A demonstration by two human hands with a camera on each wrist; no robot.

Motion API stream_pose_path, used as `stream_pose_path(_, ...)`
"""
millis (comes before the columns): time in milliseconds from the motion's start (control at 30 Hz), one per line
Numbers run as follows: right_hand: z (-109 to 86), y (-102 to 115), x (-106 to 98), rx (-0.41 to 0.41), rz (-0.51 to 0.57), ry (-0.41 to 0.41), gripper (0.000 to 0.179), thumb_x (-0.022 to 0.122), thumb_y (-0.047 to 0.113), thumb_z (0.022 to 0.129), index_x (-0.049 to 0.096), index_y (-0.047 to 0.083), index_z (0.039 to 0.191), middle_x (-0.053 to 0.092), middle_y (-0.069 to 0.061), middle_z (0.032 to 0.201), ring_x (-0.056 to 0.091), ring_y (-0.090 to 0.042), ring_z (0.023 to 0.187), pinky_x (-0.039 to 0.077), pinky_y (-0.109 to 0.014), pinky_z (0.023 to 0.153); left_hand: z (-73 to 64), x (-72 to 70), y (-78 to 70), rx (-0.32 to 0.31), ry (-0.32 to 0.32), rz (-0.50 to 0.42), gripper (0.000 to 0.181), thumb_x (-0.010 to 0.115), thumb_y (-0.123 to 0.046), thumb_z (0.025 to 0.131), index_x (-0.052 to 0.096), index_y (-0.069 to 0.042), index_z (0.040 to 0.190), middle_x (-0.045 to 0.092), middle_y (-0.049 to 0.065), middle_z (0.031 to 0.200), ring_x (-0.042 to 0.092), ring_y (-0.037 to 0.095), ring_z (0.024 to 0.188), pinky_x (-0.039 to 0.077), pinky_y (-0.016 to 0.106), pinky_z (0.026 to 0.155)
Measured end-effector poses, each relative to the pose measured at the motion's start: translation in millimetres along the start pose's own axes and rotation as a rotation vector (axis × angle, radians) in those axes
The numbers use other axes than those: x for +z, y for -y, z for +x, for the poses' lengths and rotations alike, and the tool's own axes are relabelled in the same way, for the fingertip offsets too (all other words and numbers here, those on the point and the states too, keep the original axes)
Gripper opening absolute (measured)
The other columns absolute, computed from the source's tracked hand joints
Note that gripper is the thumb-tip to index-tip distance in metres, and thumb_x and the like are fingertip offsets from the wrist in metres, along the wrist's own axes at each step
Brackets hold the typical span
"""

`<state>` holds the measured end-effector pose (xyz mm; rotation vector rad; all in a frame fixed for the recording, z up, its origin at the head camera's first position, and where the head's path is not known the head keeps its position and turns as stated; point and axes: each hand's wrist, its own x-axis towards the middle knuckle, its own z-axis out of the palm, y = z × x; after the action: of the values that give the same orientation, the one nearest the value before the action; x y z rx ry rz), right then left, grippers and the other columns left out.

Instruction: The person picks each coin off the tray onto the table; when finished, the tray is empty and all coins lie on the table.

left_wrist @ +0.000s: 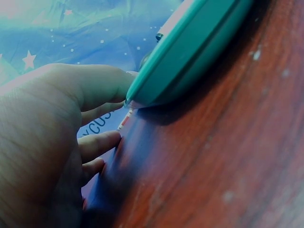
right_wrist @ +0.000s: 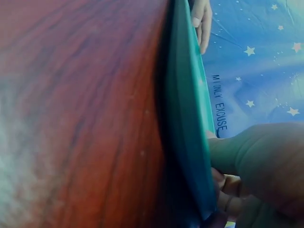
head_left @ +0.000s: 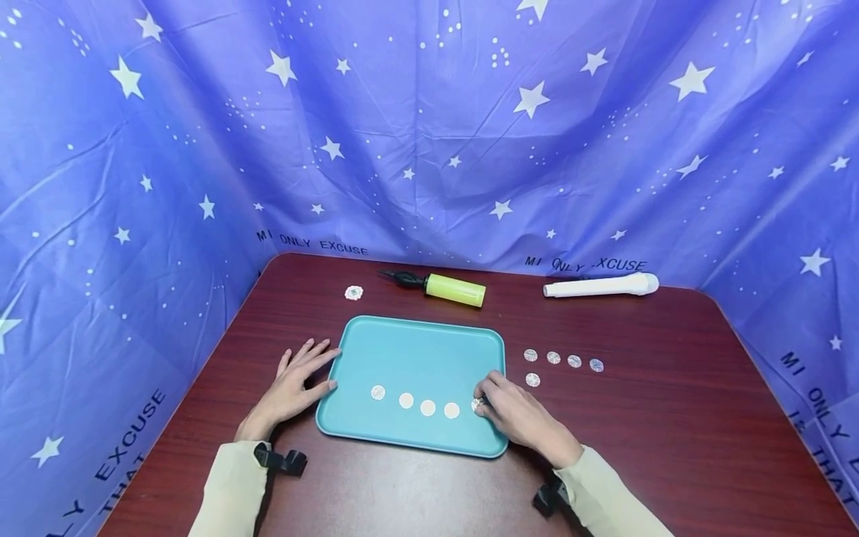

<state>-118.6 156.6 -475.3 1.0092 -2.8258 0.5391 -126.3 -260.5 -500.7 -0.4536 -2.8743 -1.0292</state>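
On the table lies a teal tray with a raised rim. A row of small round discs runs along its near half: a silvery patterned disc at the left, then several plain pale ones, such as the pale disc. My right hand reaches over the tray's right rim and pinches another silvery disc at the row's right end, partly hidden by the fingertips. At the opposite side, my left hand touches the left rim with thumb and index finger, its fingers spread and fairly straight.
Several silvery discs lie on the dark red table right of the tray. Behind the tray are a white scalloped round piece, a yellow-green hand pump with a black nozzle, and a white stick with a rounded end.
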Motion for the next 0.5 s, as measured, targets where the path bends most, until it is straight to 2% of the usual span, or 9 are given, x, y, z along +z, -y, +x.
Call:
stream_pose_path(333, 0.2, -0.5, -1.4, 0.017, 0.023, 0.037, 0.011, 0.071, 0.017, 0.092, 0.063, 0.011, 0.095, 0.055, 0.001, 0.093, 0.055, -0.009, 0.076, 0.052, -0.028, 0.073, 0.6, 0.8, 0.9, 0.005, -0.002, 0.0, 0.059, 0.072, -0.029, 0.089, 0.055, -0.015, 0.144, 0.042, 0.022, 0.157, 0.024, 0.05, 0.15, 0.001, 0.073, 0.115)
stream_pose_path(500, 0.5, 0.8, -3.2, 0.079, 0.059, 0.047, 0.012, 0.073, 0.019, 0.091, 0.064, 0.013, 0.097, 0.056, 0.002, 0.097, 0.056, -0.009, 0.078, 0.051, -0.027, 0.071, 0.4, 1.0, 1.6, 0.006, -0.001, 0.006, 0.059, 0.072, -0.03, 0.09, 0.055, -0.016, 0.144, 0.042, 0.022, 0.157, 0.024, 0.049, 0.151, 0.002, 0.073, 0.115)
